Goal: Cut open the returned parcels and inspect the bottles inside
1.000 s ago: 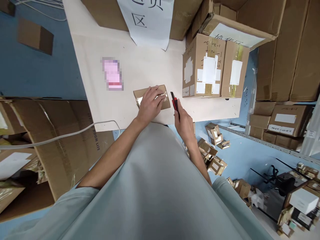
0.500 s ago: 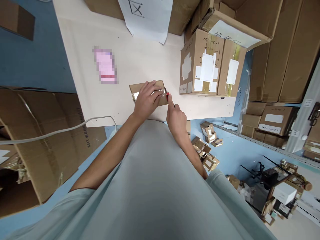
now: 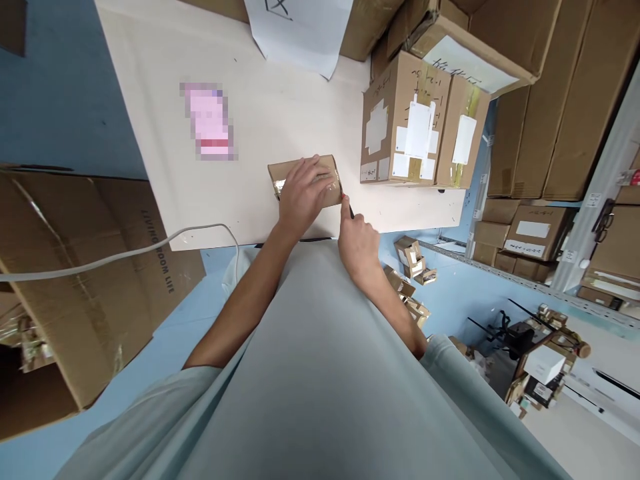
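A small brown cardboard box (image 3: 327,165) with shiny clear tape lies on the pale table near its front edge. My left hand (image 3: 303,193) rests over the box, its fingers laid close together across the top and gripping it. My right hand (image 3: 359,243) is closed around a utility knife (image 3: 351,212), index finger stretched along it. Its red and black body shows only in part. The knife's tip is at the right end of the box; the blade itself is hidden.
Taped cartons (image 3: 413,127) with white labels stand at the table's right. A white paper sheet (image 3: 300,33) hangs at the back. A blurred pink item (image 3: 209,120) lies to the left. A grey cable (image 3: 125,253) crosses the front left corner, beside a large carton (image 3: 100,267).
My right hand has drawn the knife toward me along the box's right end. More of its red part is now covered. My left hand stays on the box; the whole view has shifted slightly.
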`<state>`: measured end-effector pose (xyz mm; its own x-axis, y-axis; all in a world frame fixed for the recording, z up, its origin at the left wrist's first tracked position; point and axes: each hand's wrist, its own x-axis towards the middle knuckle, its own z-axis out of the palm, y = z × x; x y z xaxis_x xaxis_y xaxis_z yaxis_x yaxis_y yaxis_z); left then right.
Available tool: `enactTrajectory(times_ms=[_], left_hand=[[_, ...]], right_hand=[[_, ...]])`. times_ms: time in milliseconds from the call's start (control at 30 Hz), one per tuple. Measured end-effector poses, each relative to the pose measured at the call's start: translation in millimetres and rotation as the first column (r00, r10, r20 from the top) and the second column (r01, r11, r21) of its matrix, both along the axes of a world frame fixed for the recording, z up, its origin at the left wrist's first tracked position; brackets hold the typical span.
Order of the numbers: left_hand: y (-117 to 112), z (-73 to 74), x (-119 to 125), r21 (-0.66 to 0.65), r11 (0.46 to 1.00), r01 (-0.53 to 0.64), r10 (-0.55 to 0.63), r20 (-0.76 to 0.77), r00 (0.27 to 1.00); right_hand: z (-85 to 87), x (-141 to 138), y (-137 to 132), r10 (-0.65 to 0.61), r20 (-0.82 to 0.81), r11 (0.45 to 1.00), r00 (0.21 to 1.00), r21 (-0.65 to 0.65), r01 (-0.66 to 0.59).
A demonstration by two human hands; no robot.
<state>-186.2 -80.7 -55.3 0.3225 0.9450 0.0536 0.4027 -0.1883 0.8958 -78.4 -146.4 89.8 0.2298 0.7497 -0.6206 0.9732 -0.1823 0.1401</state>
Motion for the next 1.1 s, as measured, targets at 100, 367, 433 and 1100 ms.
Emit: enactTrajectory(times_ms=[100,367,433,1100], left_hand=[[-0.5,-1.0,-0.7,-0.018,1.000,0.008,-0.007,0.014,1.000],[-1.5,-2.7,-6.1,0.011,1.000,0.020,-0.019,-0.020,1.000],[-7.0,-4.1,-17.2,0.029,1.000,0.005,-0.004,-0.047,0.999],[-94.1,6.5,-147.6,0.104,0.848,-0.519,0.524,-0.300,0.797]], right_hand=[[-4.2,3.7,-12.7,-0.009,0.006,1.000,1.000,-0.021,0.009],[16.7,21.1,-34.3,-0.111,-0.126,0.982,0.986,0.140,0.129],[9.1,35.2,-34.2,-0.139,-0.224,0.949,0.965,0.248,0.194],[-170.2,28.0,22.4,-0.435,-0.831,0.775,0.348,-0.149,0.614]])
